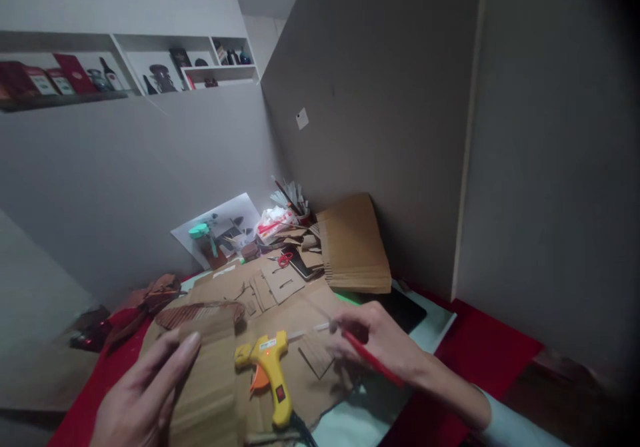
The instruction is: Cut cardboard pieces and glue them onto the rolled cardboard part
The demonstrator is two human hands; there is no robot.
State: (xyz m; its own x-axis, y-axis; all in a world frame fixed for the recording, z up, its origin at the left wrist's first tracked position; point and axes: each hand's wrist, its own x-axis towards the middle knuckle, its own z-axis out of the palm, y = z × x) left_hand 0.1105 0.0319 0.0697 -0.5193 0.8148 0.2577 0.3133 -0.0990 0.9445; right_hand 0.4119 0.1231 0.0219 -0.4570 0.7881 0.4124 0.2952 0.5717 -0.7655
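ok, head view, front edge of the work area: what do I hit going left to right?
left hand → ridged cardboard piece → yellow glue gun → small cardboard square → right hand

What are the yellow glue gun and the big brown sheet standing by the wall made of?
The glue gun looks like hard, smooth plastic: one even bright yellow, with molded curves. I can't tell what its tip is. The big brown sheet looks like plain, dull cardboard, because it's papery brown with ridged lines along its edge.
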